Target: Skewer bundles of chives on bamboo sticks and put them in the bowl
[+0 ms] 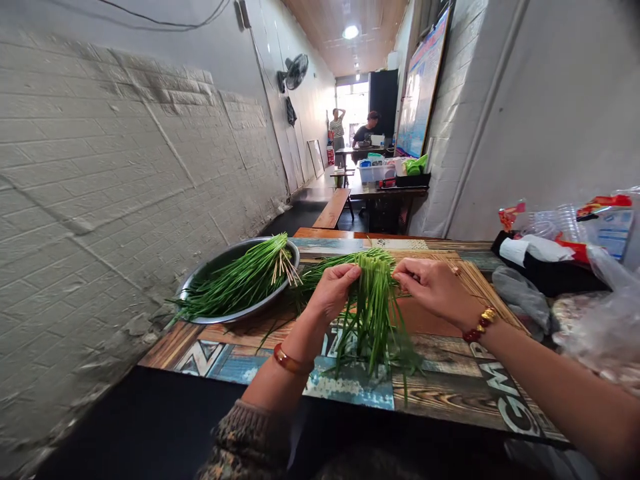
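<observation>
A row of green chives (373, 313) hangs over the table between my hands, pale cut ends up and leaves down. My left hand (336, 288) is closed in a pinch at the row's left end. At its right end my right hand (425, 283) is also pinched shut, fingertips touching the chives; finer detail between the fingers is hidden. Blurred leaf tips hang below on that side. Behind lies a loose pile of chives (320, 270). To the left, a metal basin (240, 319) holds more chives (235, 277) with thin wooden skewers (285, 268) sticking out.
Long wooden skewers (483, 290) lie at the right of the patterned table (440, 400). Plastic bags (590, 320) and a black tray (540, 273) crowd the right edge. A brick wall (100, 200) stands left. Farther off are a bench (334, 208) and two people.
</observation>
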Available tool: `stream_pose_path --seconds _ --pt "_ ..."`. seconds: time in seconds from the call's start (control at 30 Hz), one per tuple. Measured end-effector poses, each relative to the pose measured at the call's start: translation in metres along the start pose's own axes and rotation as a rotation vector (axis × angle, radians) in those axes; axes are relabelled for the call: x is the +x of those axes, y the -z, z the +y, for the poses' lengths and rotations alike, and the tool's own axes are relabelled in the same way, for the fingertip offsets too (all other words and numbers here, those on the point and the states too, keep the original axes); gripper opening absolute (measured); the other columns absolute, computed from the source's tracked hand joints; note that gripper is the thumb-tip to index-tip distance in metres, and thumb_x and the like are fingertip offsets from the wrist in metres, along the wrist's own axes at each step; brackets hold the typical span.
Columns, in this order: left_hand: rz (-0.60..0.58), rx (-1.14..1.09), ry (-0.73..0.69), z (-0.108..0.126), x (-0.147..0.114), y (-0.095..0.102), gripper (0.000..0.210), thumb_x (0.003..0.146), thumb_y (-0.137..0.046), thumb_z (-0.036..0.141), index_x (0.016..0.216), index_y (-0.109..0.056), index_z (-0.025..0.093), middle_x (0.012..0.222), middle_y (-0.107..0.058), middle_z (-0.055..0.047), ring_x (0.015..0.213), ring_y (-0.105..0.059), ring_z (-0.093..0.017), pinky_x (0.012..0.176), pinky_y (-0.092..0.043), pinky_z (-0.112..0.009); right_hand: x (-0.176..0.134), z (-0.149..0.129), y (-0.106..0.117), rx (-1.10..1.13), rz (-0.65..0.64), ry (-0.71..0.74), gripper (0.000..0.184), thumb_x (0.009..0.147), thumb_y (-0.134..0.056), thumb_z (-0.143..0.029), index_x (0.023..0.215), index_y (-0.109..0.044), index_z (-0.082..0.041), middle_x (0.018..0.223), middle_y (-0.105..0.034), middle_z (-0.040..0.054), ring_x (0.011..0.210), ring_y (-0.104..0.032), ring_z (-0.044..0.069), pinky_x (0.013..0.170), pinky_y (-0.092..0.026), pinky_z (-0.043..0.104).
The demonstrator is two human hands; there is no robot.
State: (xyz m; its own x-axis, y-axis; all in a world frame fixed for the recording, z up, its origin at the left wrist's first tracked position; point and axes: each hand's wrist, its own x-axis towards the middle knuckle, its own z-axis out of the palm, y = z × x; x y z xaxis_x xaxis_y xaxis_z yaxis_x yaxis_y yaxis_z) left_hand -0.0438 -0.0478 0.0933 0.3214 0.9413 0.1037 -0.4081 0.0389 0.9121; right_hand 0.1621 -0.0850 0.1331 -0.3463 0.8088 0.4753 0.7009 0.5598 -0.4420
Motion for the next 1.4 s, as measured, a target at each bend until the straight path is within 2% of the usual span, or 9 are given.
stream_pose_path --seconds 0.17,0.3,0.43,0.6,0.67,0.8,1.0,1.23,1.4 --pt "0.014 -0.036 0.024 0.003 -0.001 0.000 0.028 0.062 -0.083 0.035 0.075 -0.072 0.012 0.068 -0.067 -0.001 0.060 -0.057 -0.009 0.061 -0.044 -0.021 0.004 0.004 0.002 0.060 -0.049 -0.027 0.023 0.090 -0.047 -0.029 0.076 -0.063 -0.019 0.068 -0.066 0.0014 0.063 -0.058 0.015 0.059 -0.040 0.026" --pt "0.044 -0.034 -0.028 0.006 -0.002 -0.003 0.028 0.063 -0.083 0.032 0.081 -0.074 0.013 0.070 -0.069 -0.002 0.064 -0.060 -0.010 0.065 -0.047 -0.021 0.009 -0.003 0.003 0.051 -0.051 -0.077 0.020 0.089 -0.051 -0.032 0.088 -0.065 -0.018 0.071 -0.066 0.0014 0.062 -0.059 0.015 0.058 -0.040 0.027" --pt "0.045 0.021 -0.060 0.007 -0.003 -0.006 0.028 0.066 -0.080 0.035 0.083 -0.074 0.014 0.071 -0.069 -0.001 0.063 -0.059 -0.010 0.064 -0.046 -0.021 0.016 -0.009 -0.004 0.018 -0.021 -0.074 0.017 0.085 -0.058 -0.033 0.079 -0.063 -0.018 0.067 -0.062 0.0000 0.060 -0.055 0.015 0.056 -0.038 0.026" --pt "0.013 0.099 -0.064 0.009 -0.006 -0.006 0.030 0.075 -0.072 0.041 0.087 -0.073 0.014 0.073 -0.068 -0.002 0.064 -0.057 -0.010 0.066 -0.046 -0.023 0.020 -0.010 -0.008 0.125 0.006 -0.053 0.007 0.082 -0.060 -0.024 0.084 -0.063 -0.018 0.077 -0.064 0.0004 0.063 -0.055 0.013 0.060 -0.041 0.026" --pt "0.011 0.119 -0.083 0.010 -0.007 -0.007 0.029 0.076 -0.072 0.040 0.086 -0.073 0.013 0.072 -0.067 -0.001 0.065 -0.057 -0.010 0.066 -0.045 -0.022 0.020 -0.011 -0.007 0.172 0.006 -0.072 0.005 0.081 -0.059 -0.022 0.082 -0.061 -0.018 0.075 -0.063 0.0002 0.062 -0.055 0.013 0.059 -0.042 0.025" --pt "0.008 0.101 -0.084 0.010 -0.009 -0.012 0.029 0.075 -0.072 0.040 0.081 -0.072 0.012 0.068 -0.064 -0.001 0.062 -0.054 -0.010 0.063 -0.043 -0.022 0.017 -0.012 -0.005 0.231 0.012 -0.101 0.010 0.080 -0.060 -0.024 0.072 -0.058 -0.018 0.066 -0.059 -0.0005 0.061 -0.054 0.014 0.057 -0.040 0.026" --pt "0.039 0.026 -0.080 0.011 -0.010 -0.018 0.030 0.068 -0.077 0.039 0.075 -0.071 0.011 0.064 -0.063 -0.001 0.058 -0.053 -0.010 0.061 -0.042 -0.023 0.014 -0.004 -0.001 0.392 -0.043 -0.168 0.016 0.079 -0.061 -0.033 0.072 -0.057 -0.019 0.064 -0.060 -0.0004 0.058 -0.056 0.015 0.054 -0.042 0.027" --pt "0.003 0.189 -0.108 0.011 -0.009 -0.017 0.031 0.075 -0.070 0.043 0.075 -0.069 0.012 0.061 -0.059 0.001 0.056 -0.048 -0.009 0.056 -0.038 -0.021 0.023 -0.013 0.007 0.147 -0.049 -0.107 0.020 0.077 -0.065 -0.037 0.081 -0.063 -0.018 0.072 -0.062 0.0000 0.063 -0.052 0.013 0.058 -0.037 0.025" --pt "0.001 0.221 -0.144 0.012 -0.012 -0.016 0.030 0.076 -0.069 0.042 0.076 -0.069 0.012 0.064 -0.060 0.001 0.060 -0.050 -0.010 0.059 -0.039 -0.022 0.027 -0.013 0.002 0.215 -0.063 -0.090 0.024 0.082 -0.059 -0.037 0.074 -0.064 -0.015 0.067 -0.060 0.0004 0.062 -0.049 0.013 0.059 -0.035 0.026"
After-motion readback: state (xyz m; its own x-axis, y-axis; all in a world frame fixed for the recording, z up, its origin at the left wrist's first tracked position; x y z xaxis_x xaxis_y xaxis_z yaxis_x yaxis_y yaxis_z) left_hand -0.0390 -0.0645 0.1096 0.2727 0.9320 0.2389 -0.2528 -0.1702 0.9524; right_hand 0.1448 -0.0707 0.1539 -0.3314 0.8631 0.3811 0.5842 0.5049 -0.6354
